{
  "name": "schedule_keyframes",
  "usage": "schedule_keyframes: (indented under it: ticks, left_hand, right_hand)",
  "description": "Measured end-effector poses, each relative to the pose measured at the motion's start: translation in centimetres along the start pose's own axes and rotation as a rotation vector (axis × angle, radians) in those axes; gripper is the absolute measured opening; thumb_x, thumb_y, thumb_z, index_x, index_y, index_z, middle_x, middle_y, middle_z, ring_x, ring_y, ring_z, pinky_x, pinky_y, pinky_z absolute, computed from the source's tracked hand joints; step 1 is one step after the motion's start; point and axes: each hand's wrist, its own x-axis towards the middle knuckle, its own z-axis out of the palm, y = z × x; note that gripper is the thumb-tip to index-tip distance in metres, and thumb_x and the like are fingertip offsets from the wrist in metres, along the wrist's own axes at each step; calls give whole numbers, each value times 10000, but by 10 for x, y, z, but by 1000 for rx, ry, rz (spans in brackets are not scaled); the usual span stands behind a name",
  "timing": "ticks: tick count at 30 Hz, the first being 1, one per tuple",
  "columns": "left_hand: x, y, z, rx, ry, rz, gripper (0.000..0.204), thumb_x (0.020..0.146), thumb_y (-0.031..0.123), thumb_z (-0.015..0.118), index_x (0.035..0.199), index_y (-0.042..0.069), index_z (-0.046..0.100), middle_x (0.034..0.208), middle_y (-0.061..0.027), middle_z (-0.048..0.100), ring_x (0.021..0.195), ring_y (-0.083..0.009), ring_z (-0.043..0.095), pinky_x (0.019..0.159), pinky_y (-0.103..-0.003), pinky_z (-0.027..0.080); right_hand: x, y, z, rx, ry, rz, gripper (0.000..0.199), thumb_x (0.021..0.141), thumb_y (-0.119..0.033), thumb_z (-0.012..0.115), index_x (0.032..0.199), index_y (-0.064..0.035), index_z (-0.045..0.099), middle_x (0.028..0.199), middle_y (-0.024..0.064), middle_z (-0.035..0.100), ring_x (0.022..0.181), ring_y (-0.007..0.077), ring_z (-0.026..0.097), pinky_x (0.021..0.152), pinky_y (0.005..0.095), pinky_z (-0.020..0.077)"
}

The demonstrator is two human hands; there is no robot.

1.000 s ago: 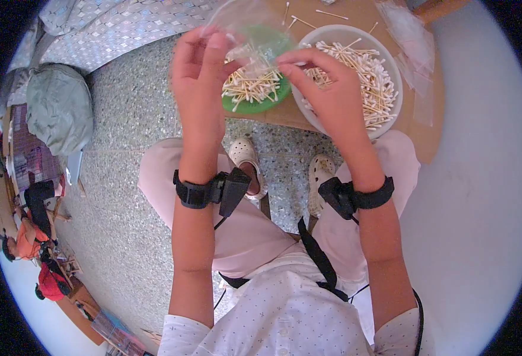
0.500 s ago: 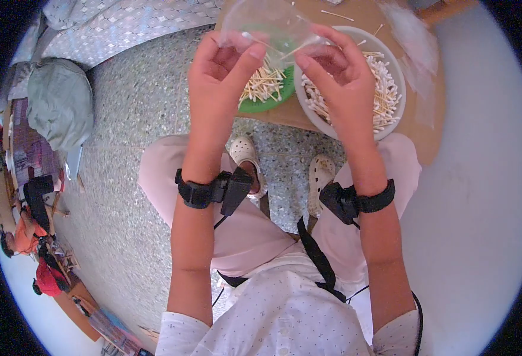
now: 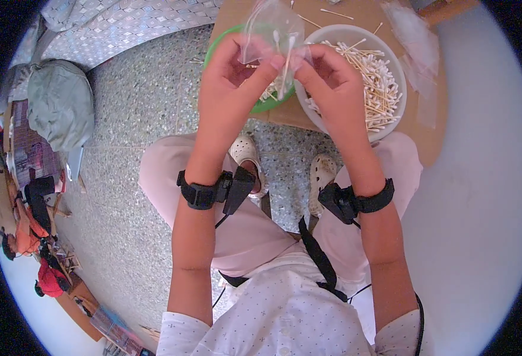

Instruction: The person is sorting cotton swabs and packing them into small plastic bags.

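Note:
A small clear plastic bag [image 3: 273,21] is stretched between my two hands, above two containers. My left hand [image 3: 231,83] pinches the bag's left side between thumb and fingers. On its other side, my right hand [image 3: 338,83] pinches the plastic near the edge. A cotton swab [image 3: 287,56] and another beside it show through or against the bag; whether they lie inside I cannot tell. Below my left hand is a green basket [image 3: 265,107] of cotton swabs, partly hidden. Under my right hand stands a white bowl [image 3: 402,74] heaped with cotton swabs.
The containers stand on a brown cardboard surface [image 3: 433,139]. Loose swabs [image 3: 336,13] lie at its far side, and more clear plastic bags [image 3: 412,41] at its right. A grey-green sack [image 3: 61,104] sits on the speckled floor at left. People [image 3: 50,279] sit far left.
My hands have come closer together, the left moving right and slightly down. The bag now hangs more upright, with the swabs standing nearly vertical at it. More of the white bowl's contents shows.

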Motion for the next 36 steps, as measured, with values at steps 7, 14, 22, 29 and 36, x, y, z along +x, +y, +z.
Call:
schedule_keyframes:
  ticks: [7, 14, 22, 29, 36]
  left_hand:
    - [-1, 7, 2, 71, -35, -74, 298, 821, 136, 703, 1080, 31, 598, 934, -28, 626, 857, -91, 591, 749, -237, 478]
    - [-3, 9, 5, 107, 34, -164, 259, 824, 150, 701, 1040, 34, 617, 917, -25, 622, 836, -86, 585, 737, -225, 471]
    - [-3, 7, 7, 204, 72, -11, 232, 816, 121, 702, 1000, 39, 586, 889, -12, 602, 831, -88, 565, 724, -226, 457]
    - [-1, 10, 6, 152, 89, 42, 244, 817, 124, 702, 1016, 42, 587, 919, -16, 606, 837, -87, 568, 727, -241, 465]
    - [-4, 20, 12, 173, 83, -41, 207, 841, 126, 674, 1010, 23, 616, 886, -32, 635, 810, -97, 592, 703, -227, 478]
  right_hand:
    - [3, 4, -1, 22, 134, -60, 147, 819, -103, 670, 927, -16, 625, 832, 26, 648, 757, 105, 602, 719, 259, 489]
    - [4, 0, -1, -116, 117, -93, 156, 833, -120, 663, 952, -23, 639, 850, 32, 660, 751, 101, 603, 718, 246, 489]
    - [4, -3, -8, 22, 143, -55, 184, 855, -143, 652, 976, -7, 626, 879, 41, 660, 818, 116, 615, 761, 257, 488]
    - [3, 1, -6, -124, 6, -150, 166, 825, -149, 682, 926, -25, 638, 855, 42, 662, 794, 119, 613, 770, 265, 489]
    - [4, -4, -4, -19, 147, -98, 139, 833, -111, 670, 926, -14, 634, 858, 40, 660, 791, 109, 612, 740, 251, 490]
